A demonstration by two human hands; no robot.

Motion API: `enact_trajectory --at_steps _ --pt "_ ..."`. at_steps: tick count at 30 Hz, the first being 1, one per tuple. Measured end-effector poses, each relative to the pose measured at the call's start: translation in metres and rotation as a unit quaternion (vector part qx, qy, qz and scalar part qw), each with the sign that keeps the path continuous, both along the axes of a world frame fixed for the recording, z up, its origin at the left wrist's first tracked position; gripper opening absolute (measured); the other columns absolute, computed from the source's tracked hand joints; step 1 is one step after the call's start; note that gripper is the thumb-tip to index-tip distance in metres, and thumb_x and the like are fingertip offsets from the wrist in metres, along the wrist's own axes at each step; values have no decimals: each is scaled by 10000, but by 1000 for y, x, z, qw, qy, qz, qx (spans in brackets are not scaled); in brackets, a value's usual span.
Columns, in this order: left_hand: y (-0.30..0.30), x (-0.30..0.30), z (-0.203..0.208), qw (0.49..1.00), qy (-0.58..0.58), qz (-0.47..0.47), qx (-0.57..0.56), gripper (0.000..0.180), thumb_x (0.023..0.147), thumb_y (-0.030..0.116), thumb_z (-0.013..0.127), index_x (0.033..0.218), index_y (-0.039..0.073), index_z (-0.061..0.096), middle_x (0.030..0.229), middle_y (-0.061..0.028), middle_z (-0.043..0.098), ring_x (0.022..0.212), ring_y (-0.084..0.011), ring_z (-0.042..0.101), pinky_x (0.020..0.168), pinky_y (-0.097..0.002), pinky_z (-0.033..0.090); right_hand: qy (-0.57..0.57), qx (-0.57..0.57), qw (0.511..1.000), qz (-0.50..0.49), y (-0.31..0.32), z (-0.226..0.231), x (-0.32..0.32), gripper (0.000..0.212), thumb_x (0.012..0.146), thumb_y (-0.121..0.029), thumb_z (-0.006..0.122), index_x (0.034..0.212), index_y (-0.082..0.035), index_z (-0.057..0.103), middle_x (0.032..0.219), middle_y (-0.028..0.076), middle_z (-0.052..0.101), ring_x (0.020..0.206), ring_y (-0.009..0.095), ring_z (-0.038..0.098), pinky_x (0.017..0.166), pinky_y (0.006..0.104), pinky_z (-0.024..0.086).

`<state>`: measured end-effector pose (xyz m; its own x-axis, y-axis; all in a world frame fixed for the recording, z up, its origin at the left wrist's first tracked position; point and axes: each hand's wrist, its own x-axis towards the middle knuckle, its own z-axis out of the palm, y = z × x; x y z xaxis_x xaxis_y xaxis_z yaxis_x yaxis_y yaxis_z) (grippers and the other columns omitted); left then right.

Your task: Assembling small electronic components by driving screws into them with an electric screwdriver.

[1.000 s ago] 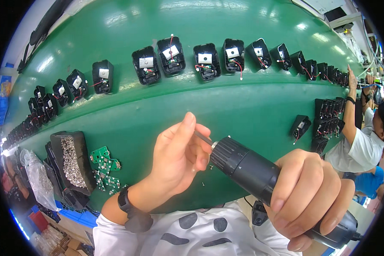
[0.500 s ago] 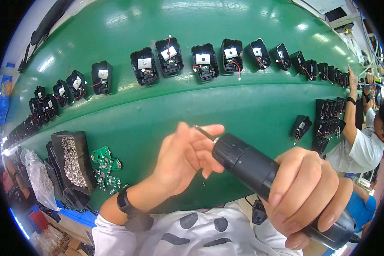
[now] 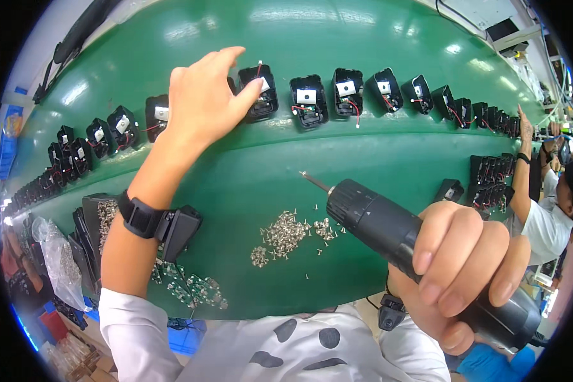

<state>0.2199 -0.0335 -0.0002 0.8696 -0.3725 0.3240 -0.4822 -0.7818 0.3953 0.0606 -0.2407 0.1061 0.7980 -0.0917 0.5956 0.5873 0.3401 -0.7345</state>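
My right hand is wrapped around a black electric screwdriver, whose bit points up and left over the green table. A small tip shows at the end of the bit; whether a screw sits on it is too small to tell. My left hand reaches to the far row, thumb and fingers apart, over a black plastic housing with a white plate and red wire. It covers another housing almost fully. Its thumb overlaps the white plate; contact is unclear. Between the hands and my body lies a pile of small silver screws.
Several similar black housings curve along the far side. Green circuit boards lie beside my left forearm, near a black tray of metal parts and a clear plastic bag. A co-worker's arm reaches in at right, by stacked housings.
My left hand has moved from beside the screwdriver bit up and left to the far housings, uncovering the screw pile. The screwdriver has shifted slightly right and stays in my right hand.
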Motion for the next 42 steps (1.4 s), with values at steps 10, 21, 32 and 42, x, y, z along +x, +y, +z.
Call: enact_trajectory --at_steps 10,21,32,42 --pt "-8 3 -18 999 -45 -1 -26 231 784 172 632 989 80 685 873 -49 682 770 -245 638 756 -388 422 -13 -72 995 63 -1 -25 62 487 764 -237 756 1174 -134 515 869 -4 541 761 161 525 770 364 413" --pt "10 -4 -21 993 -64 -98 -27 333 744 109 698 1065 40 639 1090 -93 649 955 -270 633 819 -360 466 -22 -71 991 107 13 -60 117 465 801 -125 597 1244 -34 490 941 112 566 852 249 550 851 431 416" --pt "23 -6 -26 992 -28 -113 -49 511 669 186 789 1127 27 628 1161 -124 622 1005 -302 622 834 -382 493 36 -9 998 54 40 -76 131 487 768 -125 564 1234 -6 490 922 125 574 828 253 560 834 430 435" --pt "33 8 -37 974 -57 -195 -105 493 585 181 828 1015 18 652 995 -117 620 823 -314 642 719 -378 541 -92 -229 955 163 58 -66 158 402 802 -81 705 1116 -10 465 844 96 564 773 191 550 754 328 465"
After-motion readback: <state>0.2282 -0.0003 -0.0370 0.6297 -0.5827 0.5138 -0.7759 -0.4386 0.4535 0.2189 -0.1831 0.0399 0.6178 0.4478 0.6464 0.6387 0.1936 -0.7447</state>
